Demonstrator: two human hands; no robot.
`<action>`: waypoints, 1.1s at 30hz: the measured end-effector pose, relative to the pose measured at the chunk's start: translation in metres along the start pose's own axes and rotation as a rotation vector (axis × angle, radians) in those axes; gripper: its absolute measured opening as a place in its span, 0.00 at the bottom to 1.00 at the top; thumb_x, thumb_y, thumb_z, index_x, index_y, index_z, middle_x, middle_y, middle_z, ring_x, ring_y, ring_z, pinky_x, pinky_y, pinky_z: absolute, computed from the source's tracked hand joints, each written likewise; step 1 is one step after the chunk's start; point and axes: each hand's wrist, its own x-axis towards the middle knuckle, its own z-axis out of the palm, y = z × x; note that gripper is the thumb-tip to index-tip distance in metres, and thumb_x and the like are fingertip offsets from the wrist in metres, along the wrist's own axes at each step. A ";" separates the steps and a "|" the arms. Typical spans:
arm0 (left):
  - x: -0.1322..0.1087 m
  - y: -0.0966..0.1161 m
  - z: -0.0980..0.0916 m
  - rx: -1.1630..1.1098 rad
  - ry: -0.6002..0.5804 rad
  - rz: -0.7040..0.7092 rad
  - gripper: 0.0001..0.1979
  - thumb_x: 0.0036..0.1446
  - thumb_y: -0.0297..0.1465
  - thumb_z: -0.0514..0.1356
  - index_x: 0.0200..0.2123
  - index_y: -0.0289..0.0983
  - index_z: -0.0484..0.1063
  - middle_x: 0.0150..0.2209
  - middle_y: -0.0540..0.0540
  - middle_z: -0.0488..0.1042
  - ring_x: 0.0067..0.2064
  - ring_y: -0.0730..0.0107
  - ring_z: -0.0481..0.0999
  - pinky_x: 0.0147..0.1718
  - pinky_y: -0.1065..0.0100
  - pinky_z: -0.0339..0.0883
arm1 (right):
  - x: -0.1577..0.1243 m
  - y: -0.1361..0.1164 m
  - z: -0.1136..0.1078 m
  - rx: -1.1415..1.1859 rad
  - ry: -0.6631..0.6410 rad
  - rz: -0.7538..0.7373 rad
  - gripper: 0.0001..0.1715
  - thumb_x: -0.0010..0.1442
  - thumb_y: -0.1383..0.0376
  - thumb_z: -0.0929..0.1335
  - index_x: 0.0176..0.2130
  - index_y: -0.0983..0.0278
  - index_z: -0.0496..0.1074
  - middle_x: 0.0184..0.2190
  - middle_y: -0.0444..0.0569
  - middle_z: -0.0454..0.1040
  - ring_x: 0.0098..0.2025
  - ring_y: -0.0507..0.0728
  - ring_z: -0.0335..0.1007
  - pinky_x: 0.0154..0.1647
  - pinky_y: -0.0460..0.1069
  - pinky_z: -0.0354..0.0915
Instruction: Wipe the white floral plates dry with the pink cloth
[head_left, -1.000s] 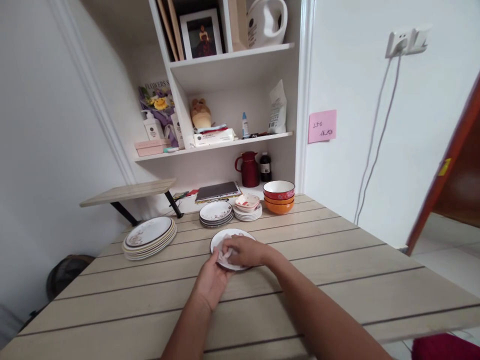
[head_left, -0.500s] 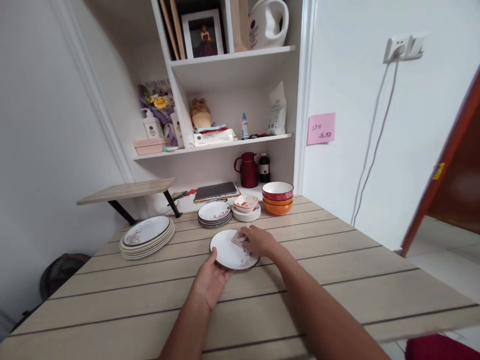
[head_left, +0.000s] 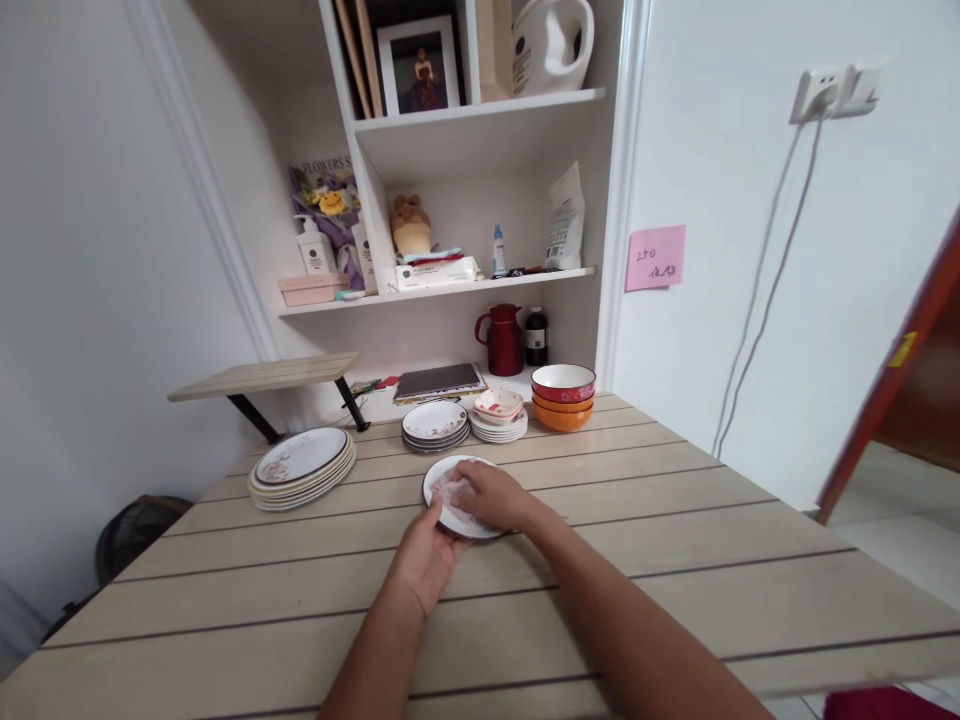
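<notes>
A white plate (head_left: 441, 472) with a dark rim is held slightly tilted over the table. My left hand (head_left: 424, 558) grips its near left edge, thumb on top and fingers underneath. Pressed on the plate's face is a thin pale pink cloth (head_left: 450, 491), possibly a tissue. My right hand (head_left: 492, 495) holds the cloth under its bent fingers and covers much of the plate's right side. Just beyond lie a stack of dark-rimmed plates (head_left: 435, 420) and small white plates (head_left: 501, 430) topped by patterned dishes (head_left: 498, 404).
Larger plates (head_left: 301, 470) are stacked at the left beside a small raised shelf (head_left: 262, 378). Nested red and orange bowls (head_left: 562, 408) stand at the back right. Behind them, a red jug (head_left: 504, 342) and a dark bottle (head_left: 535, 337) sit in the shelving unit.
My right hand has moved the cloth leftward across the plate, from its upper right to its left part. My left hand keeps its grip. The camera view has shifted slightly.
</notes>
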 end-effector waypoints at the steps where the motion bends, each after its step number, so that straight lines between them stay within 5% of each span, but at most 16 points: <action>1: 0.000 0.000 0.000 0.010 0.000 0.000 0.16 0.60 0.32 0.56 0.50 0.31 0.70 0.46 0.36 0.77 0.46 0.61 0.77 0.48 0.61 0.71 | 0.001 0.000 0.001 -0.016 0.018 0.036 0.20 0.56 0.57 0.65 0.48 0.60 0.67 0.47 0.51 0.71 0.46 0.57 0.67 0.41 0.48 0.59; 10: -0.002 0.001 0.000 -0.015 0.003 -0.049 0.17 0.59 0.32 0.57 0.50 0.29 0.69 0.45 0.35 0.77 0.47 0.58 0.77 0.48 0.57 0.71 | -0.001 0.015 -0.012 -0.176 -0.002 0.224 0.20 0.57 0.62 0.63 0.50 0.60 0.67 0.48 0.56 0.72 0.46 0.62 0.68 0.36 0.49 0.57; 19: -0.005 0.002 0.001 -0.047 0.021 -0.044 0.17 0.59 0.33 0.57 0.49 0.30 0.70 0.45 0.36 0.77 0.45 0.59 0.77 0.47 0.59 0.72 | -0.012 0.013 -0.028 -0.147 -0.228 -0.008 0.16 0.50 0.61 0.67 0.41 0.59 0.72 0.39 0.48 0.76 0.39 0.58 0.70 0.34 0.47 0.57; 24: -0.005 0.001 0.003 -0.051 0.012 -0.014 0.17 0.61 0.34 0.56 0.48 0.30 0.71 0.46 0.36 0.77 0.46 0.61 0.77 0.48 0.61 0.71 | -0.007 0.006 -0.012 -0.032 -0.117 -0.127 0.19 0.54 0.61 0.66 0.47 0.61 0.70 0.45 0.50 0.74 0.43 0.57 0.68 0.39 0.47 0.58; 33: -0.003 0.000 0.000 -0.035 0.010 -0.023 0.20 0.61 0.35 0.55 0.52 0.29 0.67 0.47 0.32 0.76 0.49 0.57 0.76 0.48 0.58 0.71 | 0.002 0.011 -0.006 -0.109 -0.003 0.122 0.22 0.59 0.59 0.64 0.53 0.59 0.66 0.50 0.52 0.72 0.49 0.59 0.67 0.42 0.48 0.58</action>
